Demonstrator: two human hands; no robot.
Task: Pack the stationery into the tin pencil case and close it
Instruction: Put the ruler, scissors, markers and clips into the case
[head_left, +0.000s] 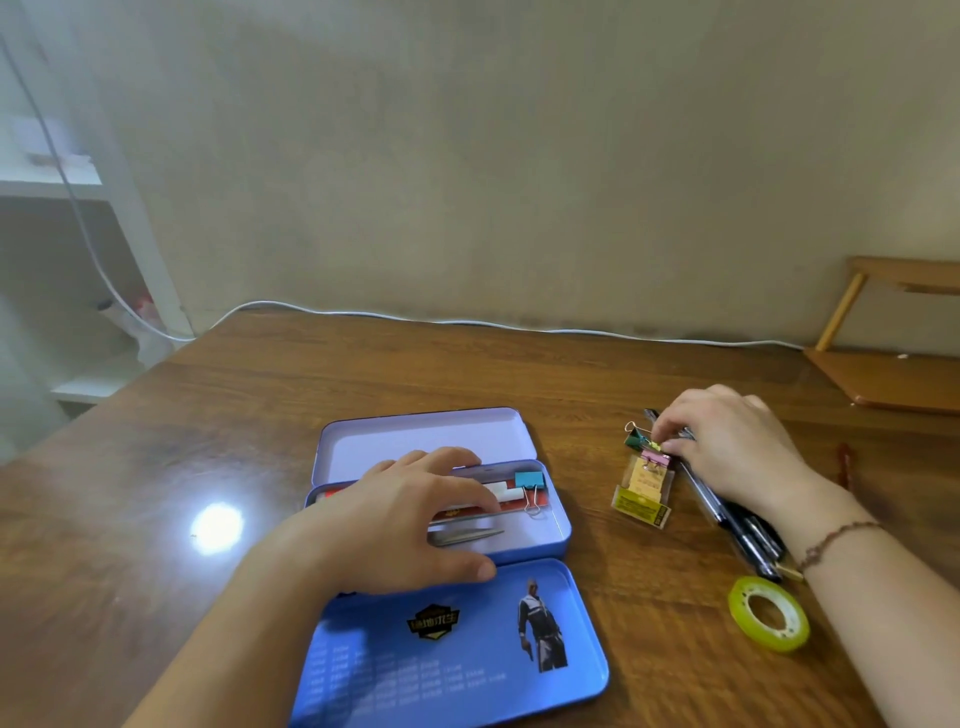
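The blue tin pencil case (558, 525) lies open in the middle of the table, one lid (415, 441) folded back and a printed lid (467, 649) folded toward me. Inside are a red and white ruler, a teal binder clip (530, 480) and metal tweezers (467, 536). My left hand (410, 514) rests flat over the case's left part, holding nothing. My right hand (727, 447) pinches a small yellow binder clip (655, 446) beside a green one (634, 439) and a pink one (655, 458). Dark pens (727, 512) lie under that hand.
A small clear box with a yellow label (644, 493) sits right of the case. A yellow-green tape roll (769, 613) lies at the near right. A white cable (467, 321) runs along the table's far edge. A wooden chair (893, 364) stands at the right.
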